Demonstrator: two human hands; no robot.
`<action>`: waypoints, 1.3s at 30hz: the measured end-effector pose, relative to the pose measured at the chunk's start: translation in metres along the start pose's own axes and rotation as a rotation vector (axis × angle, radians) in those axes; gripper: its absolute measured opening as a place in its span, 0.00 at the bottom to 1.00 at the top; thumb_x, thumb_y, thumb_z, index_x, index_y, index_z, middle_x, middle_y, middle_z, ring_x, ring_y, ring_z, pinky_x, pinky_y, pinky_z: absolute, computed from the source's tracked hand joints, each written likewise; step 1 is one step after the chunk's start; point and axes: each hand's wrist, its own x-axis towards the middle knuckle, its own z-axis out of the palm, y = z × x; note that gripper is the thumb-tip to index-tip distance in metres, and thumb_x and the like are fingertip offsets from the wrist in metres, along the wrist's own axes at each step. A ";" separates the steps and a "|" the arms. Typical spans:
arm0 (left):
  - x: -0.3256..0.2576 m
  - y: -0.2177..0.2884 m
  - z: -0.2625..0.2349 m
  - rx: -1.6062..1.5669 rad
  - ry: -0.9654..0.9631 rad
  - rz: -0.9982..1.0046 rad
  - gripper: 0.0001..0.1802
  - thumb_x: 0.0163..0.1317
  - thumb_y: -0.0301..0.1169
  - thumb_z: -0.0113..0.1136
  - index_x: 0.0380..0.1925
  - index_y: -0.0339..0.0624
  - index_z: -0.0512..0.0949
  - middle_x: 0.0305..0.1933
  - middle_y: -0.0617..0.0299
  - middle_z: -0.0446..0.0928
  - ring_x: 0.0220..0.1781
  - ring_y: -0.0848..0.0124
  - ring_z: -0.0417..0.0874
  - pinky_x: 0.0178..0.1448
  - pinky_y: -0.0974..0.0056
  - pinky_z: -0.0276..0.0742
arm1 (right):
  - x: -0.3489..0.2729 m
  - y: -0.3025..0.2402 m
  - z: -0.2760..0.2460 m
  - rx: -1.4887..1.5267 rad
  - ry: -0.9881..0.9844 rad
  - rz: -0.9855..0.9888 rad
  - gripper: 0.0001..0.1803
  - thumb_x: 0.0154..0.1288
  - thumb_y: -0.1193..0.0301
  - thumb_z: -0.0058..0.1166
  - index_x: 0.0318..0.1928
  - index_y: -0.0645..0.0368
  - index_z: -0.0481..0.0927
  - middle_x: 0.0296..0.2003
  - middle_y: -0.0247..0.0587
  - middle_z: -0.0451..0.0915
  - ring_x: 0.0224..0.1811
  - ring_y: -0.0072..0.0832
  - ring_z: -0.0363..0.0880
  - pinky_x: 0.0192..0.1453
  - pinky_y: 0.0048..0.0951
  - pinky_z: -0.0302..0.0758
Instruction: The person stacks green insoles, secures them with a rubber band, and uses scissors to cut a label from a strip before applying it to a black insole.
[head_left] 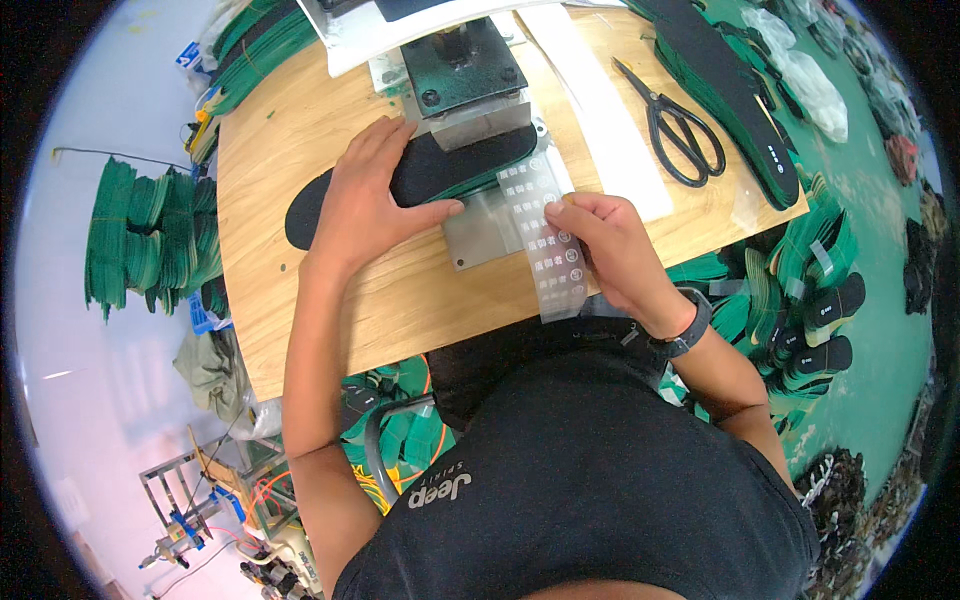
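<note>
A black insole with a green edge [435, 178] lies across the wooden table, its right end under the metal head of a press [465, 85]. Across its middle, my left hand [365, 205] holds it, fingers at the far edge and thumb along the near edge. My right hand [615, 250] pinches the side of a clear strip with rows of white printed marks [545, 245] between thumb and fingers. The strip's far end reaches the insole beside the press head; its near end hangs past the table's front edge. Below the insole sits a flat metal plate [475, 235].
Black-handled scissors [690, 140] lie at the right of the wooden table [400, 325], beside a long white strip [610, 120]. Stacked insoles [735, 100] stand at the far right corner, with another pile [255, 60] at far left. Bundles of green insoles [790, 310] cover the floor to the right.
</note>
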 end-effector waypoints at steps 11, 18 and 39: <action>0.009 -0.005 0.006 -0.016 -0.149 -0.091 0.41 0.46 0.49 0.73 0.56 0.34 0.74 0.52 0.45 0.79 0.54 0.49 0.77 0.62 0.54 0.69 | 0.042 -0.006 0.017 0.076 0.009 0.068 0.09 0.69 0.72 0.53 0.32 0.63 0.80 0.27 0.34 0.81 0.25 0.15 0.78 0.28 0.17 0.73; 0.008 -0.009 0.010 -0.011 -0.066 -0.037 0.37 0.46 0.49 0.72 0.50 0.33 0.77 0.43 0.47 0.81 0.47 0.52 0.80 0.58 0.56 0.69 | 0.050 0.005 0.022 0.083 0.083 0.046 0.11 0.68 0.68 0.54 0.29 0.60 0.81 0.23 0.30 0.80 0.20 0.14 0.73 0.22 0.16 0.63; 0.006 -0.008 0.009 0.000 -0.109 -0.048 0.40 0.45 0.46 0.75 0.55 0.32 0.75 0.53 0.45 0.78 0.54 0.49 0.76 0.62 0.55 0.70 | 0.051 0.002 0.022 0.107 0.096 0.047 0.11 0.67 0.70 0.53 0.28 0.62 0.80 0.22 0.33 0.80 0.19 0.16 0.75 0.22 0.18 0.67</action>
